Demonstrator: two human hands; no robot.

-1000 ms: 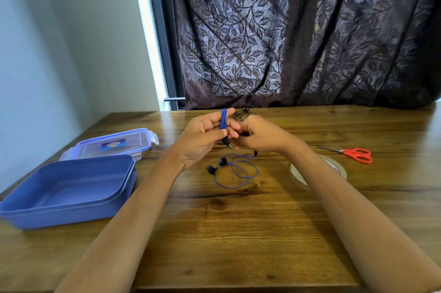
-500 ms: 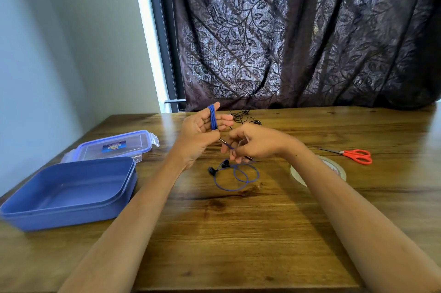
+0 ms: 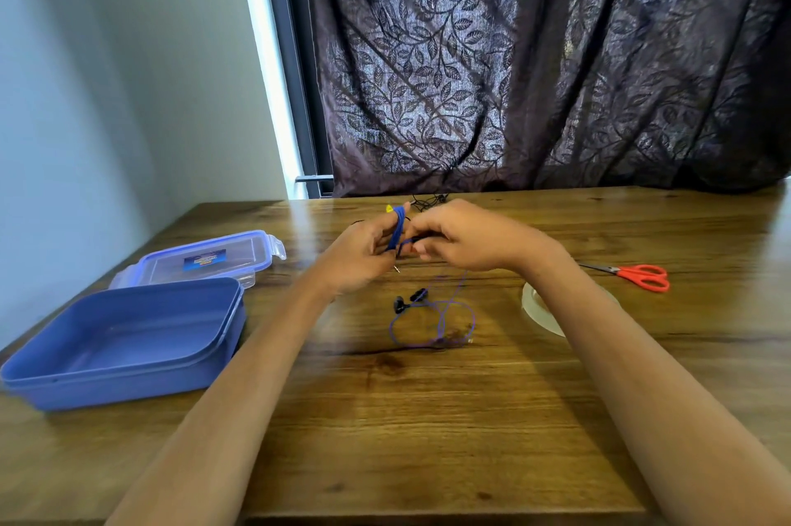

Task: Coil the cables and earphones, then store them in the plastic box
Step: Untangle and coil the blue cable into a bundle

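Blue earphones [image 3: 432,322] lie partly on the wooden table, their black earbuds and loose loops below my hands. The upper part of the cord is wound as a blue coil [image 3: 398,228] around the fingers of my left hand [image 3: 364,251]. My right hand [image 3: 466,238] pinches the cord right beside the coil, fingers curled. The jack tip hangs just under my left hand. The blue plastic box [image 3: 124,343] stands open at the left. A thin black cable [image 3: 428,200] lies behind my hands, mostly hidden.
The box's clear lid [image 3: 205,262] lies behind the box. Red-handled scissors [image 3: 637,275] lie at the right. A roll of clear tape [image 3: 541,307] sits beside my right forearm. A dark curtain hangs behind the table's far edge.
My right hand rose from below the left hand and came back up to the coil, bringing the cord around the left fingers. The loops on the table shifted slightly.
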